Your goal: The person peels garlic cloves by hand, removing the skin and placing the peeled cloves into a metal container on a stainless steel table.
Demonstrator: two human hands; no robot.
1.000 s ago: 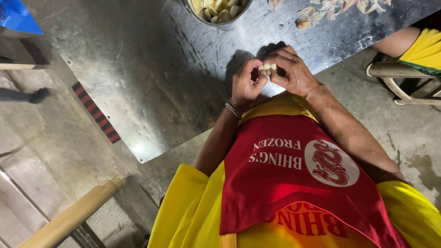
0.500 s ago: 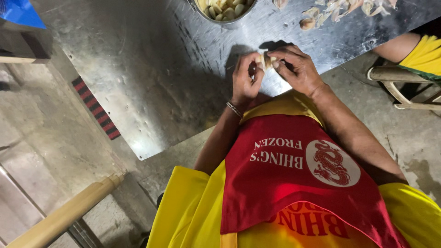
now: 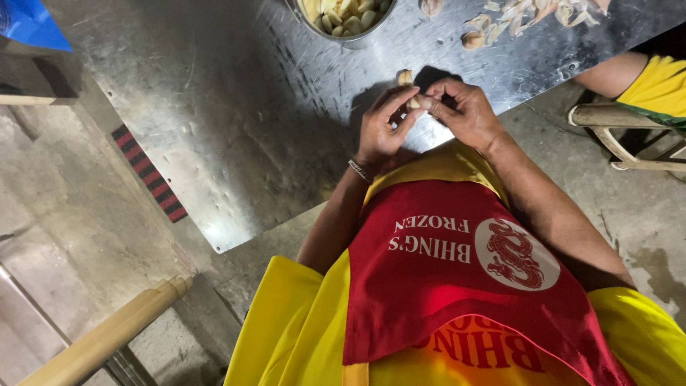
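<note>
Where fingertips meet, garlic clove (image 3: 413, 102) mostly hidden.

Steel table (image 3: 214, 107) — bowl (image 3: 343, 36) (garlic cloves inside), peels (image 3: 529, 14) scattered.

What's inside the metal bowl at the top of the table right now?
The metal bowl holds pale yellowish peeled cloves, piled together. Its upper part runs out of frame, and whatever lies beneath the top layer is covered.
</note>
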